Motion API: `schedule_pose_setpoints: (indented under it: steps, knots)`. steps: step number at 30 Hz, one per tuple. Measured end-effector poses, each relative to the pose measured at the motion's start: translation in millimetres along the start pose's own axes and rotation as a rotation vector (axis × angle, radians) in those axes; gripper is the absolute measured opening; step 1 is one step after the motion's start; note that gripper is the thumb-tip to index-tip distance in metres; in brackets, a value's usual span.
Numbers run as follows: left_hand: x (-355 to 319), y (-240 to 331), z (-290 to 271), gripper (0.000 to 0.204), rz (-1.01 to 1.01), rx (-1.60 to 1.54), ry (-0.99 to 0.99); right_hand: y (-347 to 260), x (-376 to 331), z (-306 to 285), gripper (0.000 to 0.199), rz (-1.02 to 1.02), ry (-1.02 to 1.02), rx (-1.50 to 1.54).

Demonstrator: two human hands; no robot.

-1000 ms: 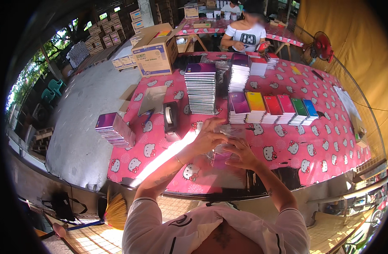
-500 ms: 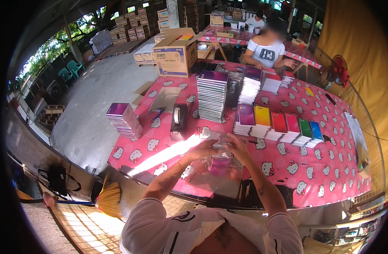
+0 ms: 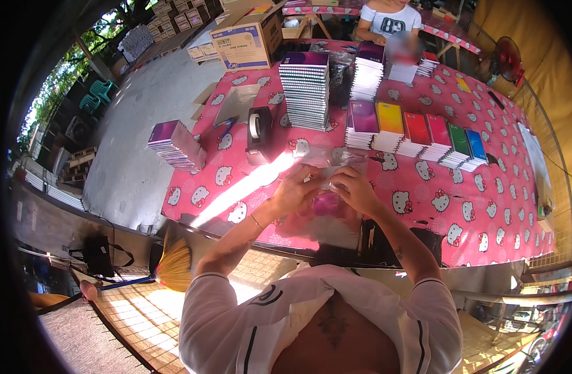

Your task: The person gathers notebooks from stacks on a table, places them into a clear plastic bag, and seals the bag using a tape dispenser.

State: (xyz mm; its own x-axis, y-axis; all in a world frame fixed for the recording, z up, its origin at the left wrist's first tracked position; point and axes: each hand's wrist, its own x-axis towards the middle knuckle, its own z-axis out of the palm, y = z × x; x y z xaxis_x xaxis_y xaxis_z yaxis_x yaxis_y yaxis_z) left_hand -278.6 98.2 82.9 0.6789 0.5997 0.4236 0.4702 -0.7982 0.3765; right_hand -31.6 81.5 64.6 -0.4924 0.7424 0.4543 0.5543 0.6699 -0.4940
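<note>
One long table [image 3: 516, 193], under pink cloth with printed cat faces, takes most of the view. At its far side sits a co-worker [image 3: 392, 25] in a white top. At the far left corner is a big brown carton [image 3: 245, 43]. Beyond the hands and to the right runs a row of six notebook stacks [image 3: 417, 134], from purple to blue. Left of this row rises a tall notebook pile [image 3: 304, 93]; a shorter purple pile [image 3: 177, 146] is near the left edge. Clear plastic [image 3: 323, 230] lies before the person. A black tape dispenser [image 3: 259, 137] is to its left. Left hand [image 3: 298, 187] and right hand [image 3: 354, 187], close together, pinch the plastic with bent fingers. Just below them, a purple cover [image 3: 326, 204] shows through it.
</note>
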Motion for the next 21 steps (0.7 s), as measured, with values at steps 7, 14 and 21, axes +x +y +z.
schedule_pose_setpoints:
  steps: [7,14,21]
  knots:
    - [47,-3,-6,0.022,-0.397,-0.131,-0.117,-3,23,4,0.043,0.303,0.014,0.231]
    - [54,-43,4,0.071,-0.653,-0.552,-0.198,17,20,17,0.051,0.594,0.237,0.957]
    - [-19,-146,-6,0.044,-0.78,0.386,0.711,17,16,36,0.046,0.714,0.335,0.96]
